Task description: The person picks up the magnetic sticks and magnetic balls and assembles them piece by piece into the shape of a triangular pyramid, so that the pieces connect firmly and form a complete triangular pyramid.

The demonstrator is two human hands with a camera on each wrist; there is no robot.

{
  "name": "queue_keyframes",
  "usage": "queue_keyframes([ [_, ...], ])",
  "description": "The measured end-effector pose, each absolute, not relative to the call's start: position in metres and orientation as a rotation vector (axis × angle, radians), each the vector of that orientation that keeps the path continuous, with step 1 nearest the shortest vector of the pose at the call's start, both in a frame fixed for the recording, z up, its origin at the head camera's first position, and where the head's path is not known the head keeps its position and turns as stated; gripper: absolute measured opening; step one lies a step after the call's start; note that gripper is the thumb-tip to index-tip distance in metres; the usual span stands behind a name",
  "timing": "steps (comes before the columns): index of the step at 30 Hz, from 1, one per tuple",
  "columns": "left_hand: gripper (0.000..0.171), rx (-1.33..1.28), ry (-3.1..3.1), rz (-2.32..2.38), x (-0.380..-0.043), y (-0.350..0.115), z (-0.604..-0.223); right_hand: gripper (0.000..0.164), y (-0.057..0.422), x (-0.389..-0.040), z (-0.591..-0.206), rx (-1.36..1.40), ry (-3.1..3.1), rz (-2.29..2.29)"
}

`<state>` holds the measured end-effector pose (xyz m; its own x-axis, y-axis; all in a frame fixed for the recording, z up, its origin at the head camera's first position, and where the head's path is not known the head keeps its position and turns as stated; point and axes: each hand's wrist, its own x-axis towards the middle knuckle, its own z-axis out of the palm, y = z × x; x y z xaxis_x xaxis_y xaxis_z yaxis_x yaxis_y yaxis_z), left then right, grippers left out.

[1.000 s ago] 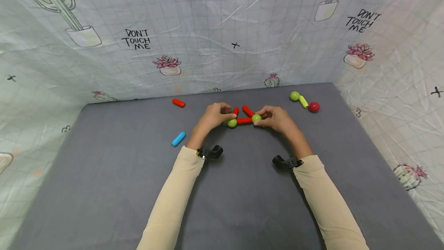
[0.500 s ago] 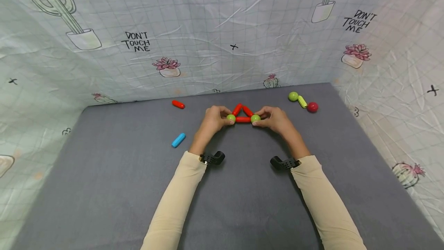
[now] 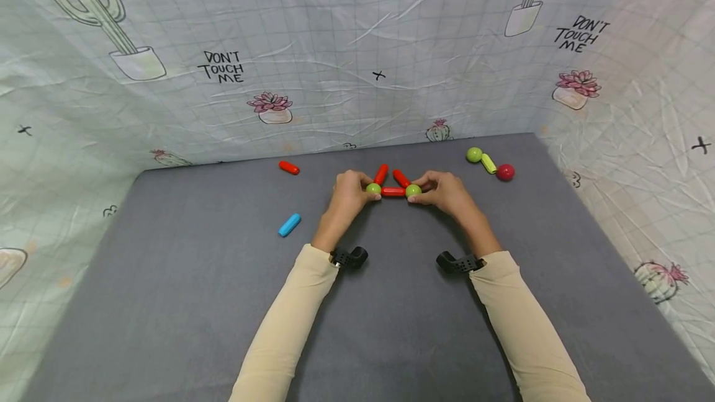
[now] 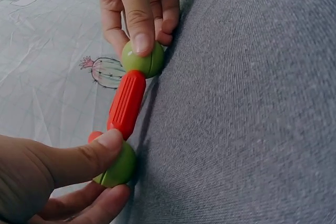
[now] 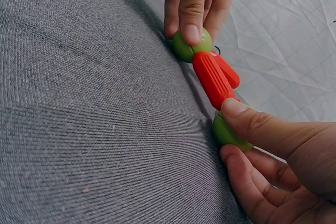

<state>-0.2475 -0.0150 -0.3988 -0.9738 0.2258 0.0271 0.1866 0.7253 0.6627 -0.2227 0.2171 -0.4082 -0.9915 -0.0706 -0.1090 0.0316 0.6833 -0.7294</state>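
Observation:
My left hand [image 3: 347,194] pinches a green ball [image 3: 373,190] between thumb and fingers. A second green ball [image 3: 413,190] is pinched in my right hand [image 3: 447,193]. Between the balls lies a ribbed red rod [image 3: 393,192], joined to both. Another red rod [image 3: 381,174] slants away from the left ball, and one more red rod [image 3: 401,178] slants from the right ball. The far ends of these two stand apart. In the left wrist view, my left thumb [image 4: 107,145] presses where the rod meets the ball.
A loose red rod [image 3: 288,167] and a blue rod [image 3: 289,225] lie to the left on the grey cloth [image 3: 184,278]. At the back right lies a chain of a green ball [image 3: 474,154], a yellow rod [image 3: 488,164] and a dark red ball [image 3: 505,172]. Patterned curtain surrounds the table.
My left fingers have come down to pinch the left ball, and its slanted rod shows more fully. The slanted rods' tips met half a second ago and are now apart.

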Motion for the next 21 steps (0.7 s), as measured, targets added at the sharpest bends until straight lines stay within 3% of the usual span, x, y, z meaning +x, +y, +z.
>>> queue_keyframes([
  [21,0.026,0.359,2.869,1.035,-0.2464,-0.0110,-0.3980,0.042,0.2227,-0.2223,-0.4100,-0.162,2.754,-1.211],
])
